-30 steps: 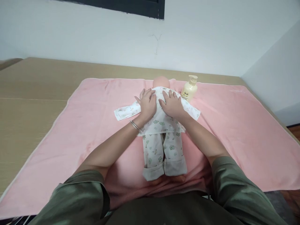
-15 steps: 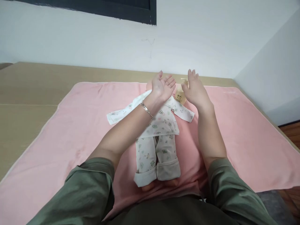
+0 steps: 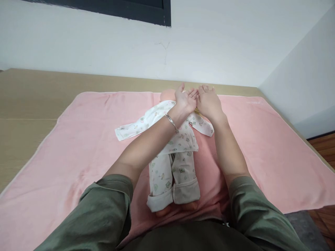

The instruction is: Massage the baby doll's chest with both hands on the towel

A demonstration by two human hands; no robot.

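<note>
A baby doll in a white printed top and trousers lies face down on a pink blanket, head away from me. My left hand and my right hand are raised above the doll's shoulders. Both palms face each other with fingers stretched out, and the fingertips nearly touch. Neither hand holds anything. A silver bangle sits on my left wrist. A yellow pump bottle stands behind my hands; only a sliver of it shows.
The blanket covers a light wooden surface that runs to a white wall. A dark window frame is at the top. A wooden floor shows at the right edge.
My hands lifted off the doll's back, turned palms inward, and have come together above its shoulders. They now hide most of the bottle.
</note>
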